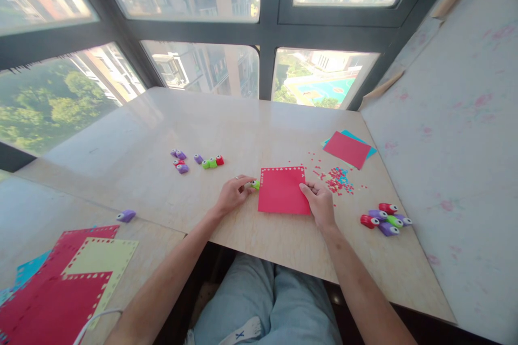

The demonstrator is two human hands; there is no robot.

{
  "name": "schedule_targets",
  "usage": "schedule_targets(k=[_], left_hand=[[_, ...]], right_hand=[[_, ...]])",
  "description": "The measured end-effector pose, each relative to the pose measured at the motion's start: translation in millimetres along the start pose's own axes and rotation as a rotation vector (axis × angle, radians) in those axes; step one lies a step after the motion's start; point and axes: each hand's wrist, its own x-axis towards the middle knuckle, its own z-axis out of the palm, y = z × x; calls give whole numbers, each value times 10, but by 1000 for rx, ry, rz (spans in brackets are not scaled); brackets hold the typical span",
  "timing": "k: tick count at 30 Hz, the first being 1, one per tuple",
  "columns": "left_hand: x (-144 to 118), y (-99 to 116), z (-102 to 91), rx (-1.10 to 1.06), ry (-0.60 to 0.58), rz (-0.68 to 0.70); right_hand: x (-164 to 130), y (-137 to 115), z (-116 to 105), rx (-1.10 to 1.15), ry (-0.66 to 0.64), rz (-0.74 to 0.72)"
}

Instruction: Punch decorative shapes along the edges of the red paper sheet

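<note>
In front of me lies a red sheet of paper, with small punched holes along its top edge and down its left edge. My left hand is closed around a small green craft punch, which sits at the sheet's left edge. At the right edge, my right hand pinches the paper, thumb on top and fingers partly hidden beneath. Red and blue paper bits are scattered on the table just beyond the right hand.
Several small punches stand left of the sheet, and another cluster of punches sits at the right. A lone purple punch is near punched sheets at lower left. Uncut paper lies at the back right, near the wall.
</note>
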Motion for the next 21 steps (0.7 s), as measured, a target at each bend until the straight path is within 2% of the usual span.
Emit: schedule_targets(k=[6, 13, 21], left_hand=[[-4, -1, 1, -2, -13, -14], [-6, -19, 7, -29, -20, 39], [-14, -38, 15, -20, -36, 91]], right_hand=[[-2, -6, -1, -15, -27, 4], [-13, -49, -4, 36, -42, 17], [-5, -77, -5, 158, -185, 70]])
